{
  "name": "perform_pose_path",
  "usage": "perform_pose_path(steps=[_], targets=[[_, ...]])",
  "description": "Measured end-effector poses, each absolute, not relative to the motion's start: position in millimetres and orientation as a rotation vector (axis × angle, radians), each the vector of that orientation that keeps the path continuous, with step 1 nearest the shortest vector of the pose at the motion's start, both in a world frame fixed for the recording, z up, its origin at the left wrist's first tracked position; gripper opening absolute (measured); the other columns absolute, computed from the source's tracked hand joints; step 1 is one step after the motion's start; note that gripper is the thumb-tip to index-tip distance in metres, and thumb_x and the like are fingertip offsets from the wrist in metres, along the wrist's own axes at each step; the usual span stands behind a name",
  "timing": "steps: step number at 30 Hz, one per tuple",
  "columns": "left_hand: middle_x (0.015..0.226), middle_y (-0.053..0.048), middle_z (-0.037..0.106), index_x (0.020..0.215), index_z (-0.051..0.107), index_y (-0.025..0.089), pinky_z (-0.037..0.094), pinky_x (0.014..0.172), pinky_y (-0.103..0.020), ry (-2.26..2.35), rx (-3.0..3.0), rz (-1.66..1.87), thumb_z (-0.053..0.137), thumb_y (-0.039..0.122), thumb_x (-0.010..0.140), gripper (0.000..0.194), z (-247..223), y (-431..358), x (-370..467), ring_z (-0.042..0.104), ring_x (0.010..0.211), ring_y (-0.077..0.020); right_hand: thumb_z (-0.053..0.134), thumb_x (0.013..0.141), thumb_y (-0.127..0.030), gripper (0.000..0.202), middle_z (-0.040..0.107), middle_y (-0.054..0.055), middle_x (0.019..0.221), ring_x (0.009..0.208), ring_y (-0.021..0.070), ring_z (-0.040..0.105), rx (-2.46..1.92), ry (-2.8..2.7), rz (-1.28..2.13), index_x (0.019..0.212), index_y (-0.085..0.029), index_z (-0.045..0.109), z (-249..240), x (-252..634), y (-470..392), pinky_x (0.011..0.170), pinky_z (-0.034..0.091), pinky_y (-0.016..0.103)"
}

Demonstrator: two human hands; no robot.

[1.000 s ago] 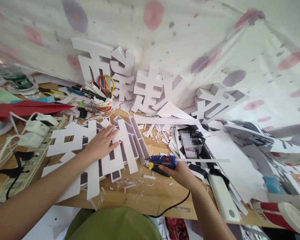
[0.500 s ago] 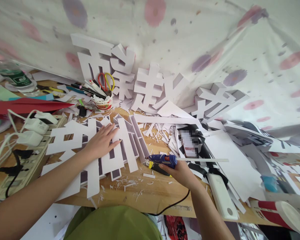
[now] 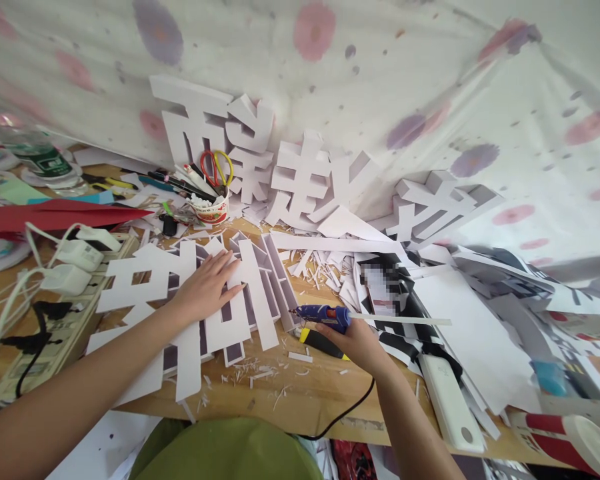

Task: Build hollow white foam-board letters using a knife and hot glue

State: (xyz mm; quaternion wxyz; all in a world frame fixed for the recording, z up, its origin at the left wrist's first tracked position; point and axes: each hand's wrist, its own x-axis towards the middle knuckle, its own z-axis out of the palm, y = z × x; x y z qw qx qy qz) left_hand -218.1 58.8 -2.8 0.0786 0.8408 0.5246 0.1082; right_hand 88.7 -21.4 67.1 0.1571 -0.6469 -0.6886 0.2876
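Note:
My left hand (image 3: 207,287) lies flat, fingers apart, on a large white foam-board character (image 3: 187,340) with walled strokes underneath. In my right hand (image 3: 353,339) is a blue glue gun (image 3: 325,317), its fingers wrapped round the handle. A white glue stick (image 3: 405,320) sticks out of its back end. The gun's nozzle is at the lower end of the character's right-hand walled stroke (image 3: 280,280); whether it touches cannot be made out. Beneath the gun, a yellow and black cutter (image 3: 323,343) rests on the wooden table (image 3: 280,400).
Finished white characters (image 3: 305,177) lean on the patterned cloth behind. A cup of pens and scissors (image 3: 213,210) stands at the back. To the left lies a power strip (image 3: 75,327) with chargers; to the right, a phone (image 3: 383,290), white sheets (image 3: 460,327), a power bank (image 3: 450,400) and a paper cup (image 3: 565,437).
The view has shifted slightly. The glue gun's nozzle has moved a little up along the right-hand stroke's wall. My left hand stays on the character.

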Motion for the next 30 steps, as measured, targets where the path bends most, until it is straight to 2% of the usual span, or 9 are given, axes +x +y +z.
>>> perform_pose_path(steps=[7,21,27,30], targets=[[0.147,-0.016,0.026,0.135,0.036,0.01,0.015,0.112,-0.043,1.591,2.548,0.285,0.021,0.057,0.089,0.068,-2,58,-217,0.017,0.138,-0.0256,0.057,0.074,-0.049,0.031,0.071,0.001,0.077,0.074,0.0242,0.064,-1.891,-1.918,0.865,0.085,-0.024,0.072,62,86,-14,0.064,0.046,0.031],[0.146,-0.016,0.029,0.133,0.038,0.009,0.016,0.112,-0.042,1.597,2.565,0.309,0.021,0.057,0.089,0.068,0,57,-216,0.019,0.137,-0.0261,0.053,0.076,-0.049,0.033,0.07,0.004,0.076,0.075,0.0261,0.064,-1.928,-1.946,0.786,0.087,-0.023,0.068,56,77,4,0.063,0.047,0.034],[0.146,-0.013,0.032,0.133,0.039,0.014,0.02,0.111,-0.043,1.612,2.579,0.334,0.02,0.058,0.088,0.065,-3,58,-217,0.022,0.136,-0.0256,0.055,0.075,-0.05,0.035,0.07,0.004,0.077,0.077,0.0259,0.064,-1.858,-1.838,0.901,0.087,-0.021,0.07,53,77,9,0.067,0.05,0.036],[0.145,-0.015,0.032,0.132,0.04,0.012,0.019,0.111,-0.043,1.612,2.583,0.315,0.02,0.058,0.088,0.067,-2,58,-217,0.022,0.136,-0.0261,0.057,0.074,-0.051,0.036,0.071,0.003,0.082,0.082,0.0249,0.064,-1.755,-1.786,0.987,0.089,-0.021,0.07,53,84,7,0.072,0.05,0.036]])
